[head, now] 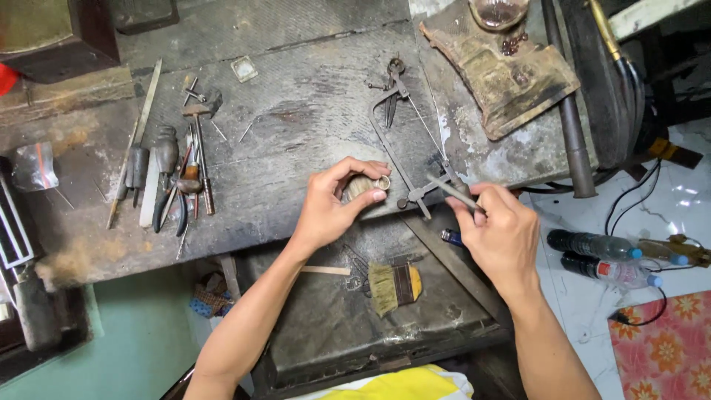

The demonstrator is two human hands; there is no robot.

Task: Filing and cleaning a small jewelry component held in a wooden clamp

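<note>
At the worktop's point(296, 141) near edge, the left hand point(329, 211) is pinching a small, light ring point(383, 183), best gripped by its rim; the right hand point(503, 233) is pinching a stiff thin file point(453, 191).

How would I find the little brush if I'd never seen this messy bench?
Start at the grey workbench, then drop to the dark tray just below its front edge, between the person's two arms. The brush lies there on its side, and its pale bristles and yellow band mark it out from the dull metal tools.
</note>
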